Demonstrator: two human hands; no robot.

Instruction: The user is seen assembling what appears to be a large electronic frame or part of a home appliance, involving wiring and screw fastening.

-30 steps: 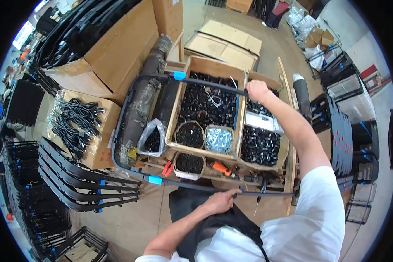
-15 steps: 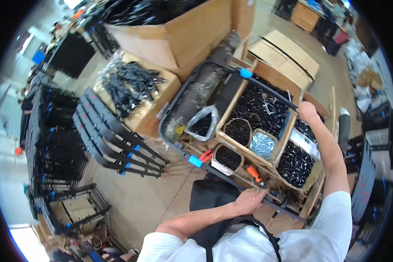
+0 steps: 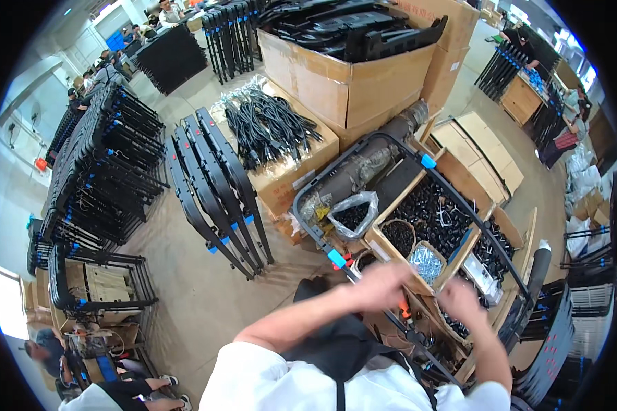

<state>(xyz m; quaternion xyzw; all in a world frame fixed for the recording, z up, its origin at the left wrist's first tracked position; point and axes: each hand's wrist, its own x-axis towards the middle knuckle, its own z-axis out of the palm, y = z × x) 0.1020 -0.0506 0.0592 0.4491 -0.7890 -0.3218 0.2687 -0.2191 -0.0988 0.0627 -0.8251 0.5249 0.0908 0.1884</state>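
My left hand (image 3: 384,284) is over the near edge of a workbench, beside a small box of silvery screws (image 3: 426,263). Motion smears its fingers. My right hand (image 3: 461,301) hovers above a bin of small black parts, also blurred, so whether it pinches anything is unclear. Beneath both hands, a black tubular frame (image 3: 315,231) with blue clips (image 3: 336,258) lies across the bench. A wooden tray holds many black plastic pieces (image 3: 435,209). An orange-handled tool (image 3: 405,309) shows partly below my left hand.
Left of the bench, several black frames (image 3: 216,185) stand on the floor. Black cables (image 3: 271,127) lie on a carton, behind which a big cardboard box (image 3: 308,75) holds black parts. More frames (image 3: 103,171) are stacked farther left. Other people are in the background.
Both hands have left the frame's bars. My left hand rose forward; my right came back toward my body and inward. The whole view shifted, moving the bench rightward and lower in the picture.
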